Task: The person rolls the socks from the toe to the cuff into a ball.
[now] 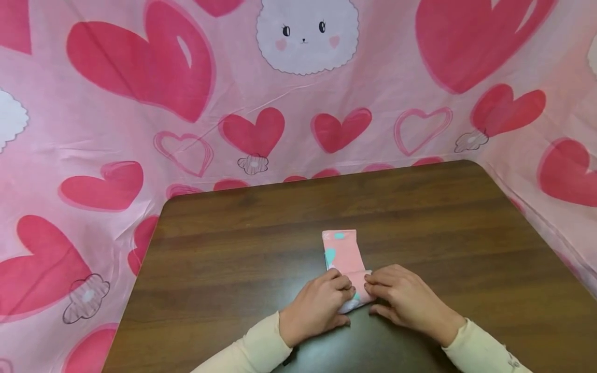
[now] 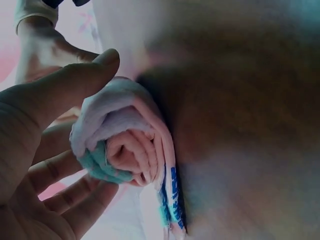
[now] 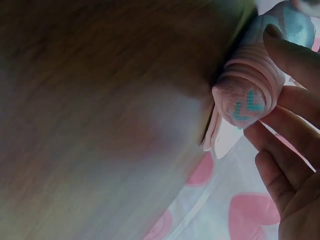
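Observation:
A pink cloth (image 1: 345, 254) with teal and white patches lies on the table as a folded strip, its near end wound into a thick roll (image 1: 360, 288). My left hand (image 1: 318, 303) grips the left end of the roll, fingers over the top and thumb on the near side. At the right end, my right hand (image 1: 410, 298) holds it between fingers and thumb. The left wrist view shows the coiled layers (image 2: 130, 150) and blue lettering (image 2: 174, 197) along the strip's edge. Teal marks (image 3: 248, 105) show on the roll's other end in the right wrist view.
The brown wood-grain table (image 1: 242, 243) has rounded far corners. A pink curtain (image 1: 298, 93) printed with hearts and fluffy white faces hangs behind it and along both sides.

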`<state>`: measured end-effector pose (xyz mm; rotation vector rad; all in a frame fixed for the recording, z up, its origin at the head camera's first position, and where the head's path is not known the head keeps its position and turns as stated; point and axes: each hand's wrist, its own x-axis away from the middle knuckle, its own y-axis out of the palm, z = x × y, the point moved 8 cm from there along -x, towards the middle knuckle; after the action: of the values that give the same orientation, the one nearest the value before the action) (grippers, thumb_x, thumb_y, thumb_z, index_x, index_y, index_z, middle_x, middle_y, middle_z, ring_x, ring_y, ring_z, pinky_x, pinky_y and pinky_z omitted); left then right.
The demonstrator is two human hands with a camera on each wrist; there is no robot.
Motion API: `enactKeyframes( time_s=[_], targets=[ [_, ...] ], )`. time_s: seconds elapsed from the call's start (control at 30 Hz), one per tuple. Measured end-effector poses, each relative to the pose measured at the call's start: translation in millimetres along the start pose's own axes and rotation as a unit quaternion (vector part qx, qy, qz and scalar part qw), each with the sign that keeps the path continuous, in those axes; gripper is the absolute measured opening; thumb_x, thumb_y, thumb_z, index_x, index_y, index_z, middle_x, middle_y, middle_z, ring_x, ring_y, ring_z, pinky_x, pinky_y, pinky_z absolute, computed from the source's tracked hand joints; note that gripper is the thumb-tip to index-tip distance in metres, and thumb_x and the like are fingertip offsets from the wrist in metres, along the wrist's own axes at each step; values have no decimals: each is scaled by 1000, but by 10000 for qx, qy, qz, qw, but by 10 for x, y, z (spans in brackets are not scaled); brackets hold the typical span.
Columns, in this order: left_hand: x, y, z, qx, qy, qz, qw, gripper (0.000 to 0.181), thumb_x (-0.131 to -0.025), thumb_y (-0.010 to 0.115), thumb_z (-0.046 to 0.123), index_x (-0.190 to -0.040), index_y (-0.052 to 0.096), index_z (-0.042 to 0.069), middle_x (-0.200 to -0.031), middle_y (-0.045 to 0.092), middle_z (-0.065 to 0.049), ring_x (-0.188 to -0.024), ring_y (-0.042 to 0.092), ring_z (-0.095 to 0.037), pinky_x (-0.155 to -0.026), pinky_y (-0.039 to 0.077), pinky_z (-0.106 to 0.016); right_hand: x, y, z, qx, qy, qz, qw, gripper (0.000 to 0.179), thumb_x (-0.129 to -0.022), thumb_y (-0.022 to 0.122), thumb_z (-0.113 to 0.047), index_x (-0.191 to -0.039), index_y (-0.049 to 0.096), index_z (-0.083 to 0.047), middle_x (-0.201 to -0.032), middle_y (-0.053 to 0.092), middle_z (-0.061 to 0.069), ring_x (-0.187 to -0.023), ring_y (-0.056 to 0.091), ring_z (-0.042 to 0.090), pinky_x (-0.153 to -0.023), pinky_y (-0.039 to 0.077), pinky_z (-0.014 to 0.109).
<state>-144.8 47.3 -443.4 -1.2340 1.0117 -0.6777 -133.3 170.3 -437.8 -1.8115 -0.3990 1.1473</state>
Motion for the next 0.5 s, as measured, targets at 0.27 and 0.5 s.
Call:
enactKeyframes(
  time_s=[0.27,0.5],
  targets=[
    [-39,-22,112,-866,-61,275,9958,29,-71,86,27,-91,68,16,-87,57,4,-83,53,-15,-70,49,-24,-93,60,-76,741,9,-3,9972,45,-60,94,-28,-88,66,-8,-92,65,4,-82,62,22,-78,52,42],
    [-83,-22,84,-892,-316,453,9945,23,-71,77,11,-87,60,13,-80,51,2,-72,50,-15,-55,45,-22,-126,67,-59,845,122,282,9959,29,-62,79,-16,-83,62,-9,-80,57,0,-73,59,20,-71,52,41]
  ],
)
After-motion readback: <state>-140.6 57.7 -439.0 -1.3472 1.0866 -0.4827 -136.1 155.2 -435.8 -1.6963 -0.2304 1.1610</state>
